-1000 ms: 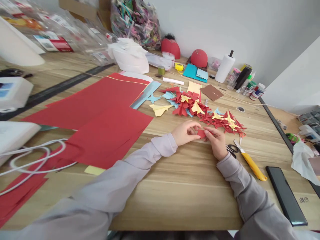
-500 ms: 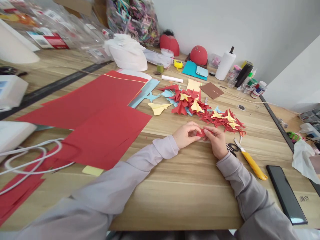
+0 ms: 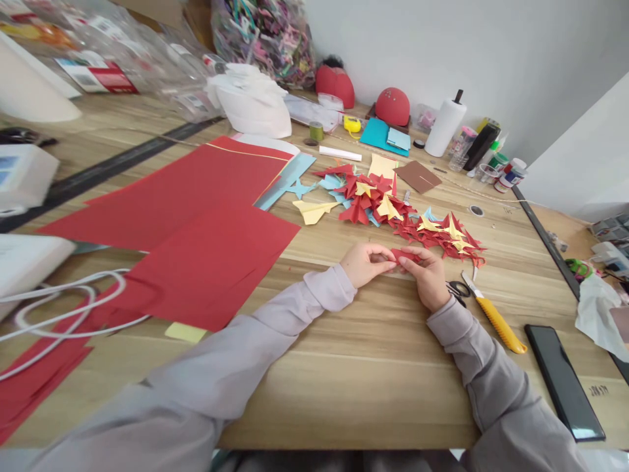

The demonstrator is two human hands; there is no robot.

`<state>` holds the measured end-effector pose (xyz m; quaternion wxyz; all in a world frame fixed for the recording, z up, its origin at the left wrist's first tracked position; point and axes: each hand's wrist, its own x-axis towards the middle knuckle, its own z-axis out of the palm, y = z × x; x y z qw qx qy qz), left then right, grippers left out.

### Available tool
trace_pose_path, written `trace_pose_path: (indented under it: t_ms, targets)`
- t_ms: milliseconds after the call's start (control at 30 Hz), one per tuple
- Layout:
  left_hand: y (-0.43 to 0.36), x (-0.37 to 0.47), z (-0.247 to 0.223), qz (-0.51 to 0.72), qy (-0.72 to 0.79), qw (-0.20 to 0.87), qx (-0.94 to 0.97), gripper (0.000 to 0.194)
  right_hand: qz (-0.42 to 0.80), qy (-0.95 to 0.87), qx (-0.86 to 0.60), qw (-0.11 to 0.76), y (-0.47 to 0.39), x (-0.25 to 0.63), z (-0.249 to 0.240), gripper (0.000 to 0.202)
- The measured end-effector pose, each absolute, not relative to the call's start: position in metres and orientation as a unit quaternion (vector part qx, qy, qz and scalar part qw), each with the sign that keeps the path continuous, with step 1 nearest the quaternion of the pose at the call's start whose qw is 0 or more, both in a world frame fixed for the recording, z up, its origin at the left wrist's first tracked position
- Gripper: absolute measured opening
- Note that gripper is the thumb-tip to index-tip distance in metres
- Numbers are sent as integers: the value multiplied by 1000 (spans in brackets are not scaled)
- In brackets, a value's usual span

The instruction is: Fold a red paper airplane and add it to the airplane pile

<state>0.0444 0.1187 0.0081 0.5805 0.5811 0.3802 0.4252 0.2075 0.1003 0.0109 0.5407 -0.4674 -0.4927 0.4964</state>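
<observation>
A small piece of red paper (image 3: 403, 255) is pinched between my two hands, low over the wooden table. My left hand (image 3: 367, 263) holds its left end with thumb and fingertips. On the right, my right hand (image 3: 426, 274) grips the other end, its fingers partly covering the paper. Just beyond the hands lies a heap of folded red, yellow and blue paper shapes (image 3: 376, 196). A yellow folded paper plane (image 3: 314, 212) rests at the heap's left side.
Large red sheets (image 3: 216, 262) cover the left of the table (image 3: 344, 393). Black-handled scissors (image 3: 459, 289), a yellow knife (image 3: 501, 326) and a phone (image 3: 565, 380) lie at right. White cables (image 3: 73, 331) loop at left; bottles and a white roll (image 3: 445, 128) stand behind.
My fingers have shifted a little on the red paper, and more of it shows between the hands. The whole view has moved slightly.
</observation>
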Motion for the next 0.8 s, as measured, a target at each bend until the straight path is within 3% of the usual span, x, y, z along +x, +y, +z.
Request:
trace_pose_path:
  t_ms: [233, 800]
  targets:
    - [116, 48, 15, 440, 390, 620, 519, 4, 513, -480, -469, 535, 101, 207, 9, 36]
    - [115, 51, 22, 424, 412, 657, 467, 13, 522, -487, -475, 514, 100, 206, 13, 35]
